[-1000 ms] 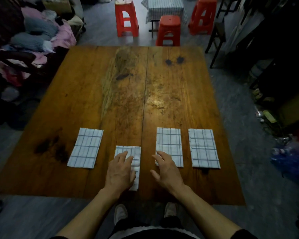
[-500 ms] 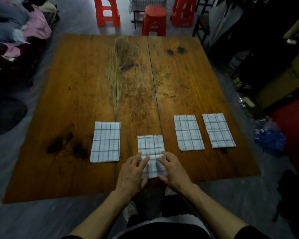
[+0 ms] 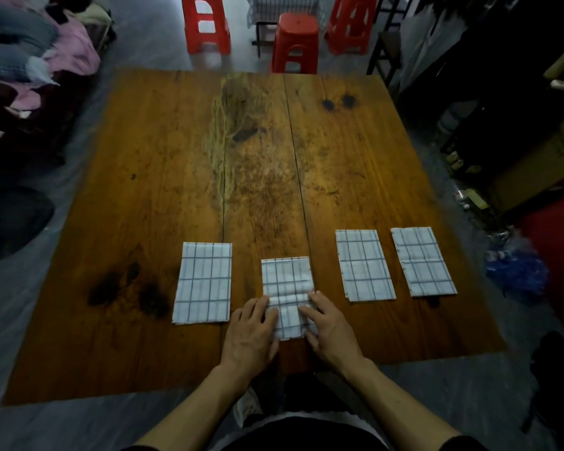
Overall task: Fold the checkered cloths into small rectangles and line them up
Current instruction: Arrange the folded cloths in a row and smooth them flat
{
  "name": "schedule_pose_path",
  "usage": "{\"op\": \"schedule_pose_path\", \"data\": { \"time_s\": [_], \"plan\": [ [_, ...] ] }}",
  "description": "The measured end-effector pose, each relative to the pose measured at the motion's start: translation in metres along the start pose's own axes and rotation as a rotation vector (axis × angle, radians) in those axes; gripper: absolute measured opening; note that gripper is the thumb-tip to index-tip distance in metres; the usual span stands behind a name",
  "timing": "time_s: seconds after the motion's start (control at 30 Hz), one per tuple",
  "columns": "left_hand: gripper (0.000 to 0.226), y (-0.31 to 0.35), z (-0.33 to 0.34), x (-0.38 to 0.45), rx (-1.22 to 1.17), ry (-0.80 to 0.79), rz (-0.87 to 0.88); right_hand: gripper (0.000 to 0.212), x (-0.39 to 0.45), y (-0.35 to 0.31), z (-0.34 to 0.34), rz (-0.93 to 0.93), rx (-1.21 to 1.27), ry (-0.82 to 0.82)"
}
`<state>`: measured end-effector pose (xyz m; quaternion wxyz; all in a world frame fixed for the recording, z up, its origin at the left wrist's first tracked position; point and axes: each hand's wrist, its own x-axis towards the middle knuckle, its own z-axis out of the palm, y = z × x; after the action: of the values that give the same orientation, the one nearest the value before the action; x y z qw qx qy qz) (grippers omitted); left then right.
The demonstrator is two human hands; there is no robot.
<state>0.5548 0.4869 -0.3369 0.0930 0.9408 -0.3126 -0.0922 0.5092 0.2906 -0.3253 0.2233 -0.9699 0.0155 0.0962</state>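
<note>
Now both hands, left (image 3: 253, 330) and right (image 3: 328, 327), flat on second cloth (image 3: 287, 288), grip wide; previously beside it; alignment pending.

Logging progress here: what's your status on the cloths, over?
Left hand and right hand flat on second cloth, nudging it. Three other cloths folded, in row. Table unobstructed.

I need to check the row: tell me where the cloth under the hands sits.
In the head view, that cloth lies second from the left, between two folded neighbours, nearer the table's front edge than the others.
</note>
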Motion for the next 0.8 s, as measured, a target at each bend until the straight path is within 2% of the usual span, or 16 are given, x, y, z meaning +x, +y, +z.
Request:
{"op": "schedule_pose_path", "data": {
  "time_s": [0.27, 0.8],
  "plan": [
    [0.050, -0.008, -0.010, 0.037, 0.027, -0.021, -0.076, 0.049, 0.037, 0.006, -0.012, -0.013, -0.030, 0.006],
    [0.051, -0.017, -0.021, 0.071, 0.039, -0.042, -0.100, 0.047, 0.072, 0.008, -0.024, -0.025, -0.033, 0.030]
  ]
}}
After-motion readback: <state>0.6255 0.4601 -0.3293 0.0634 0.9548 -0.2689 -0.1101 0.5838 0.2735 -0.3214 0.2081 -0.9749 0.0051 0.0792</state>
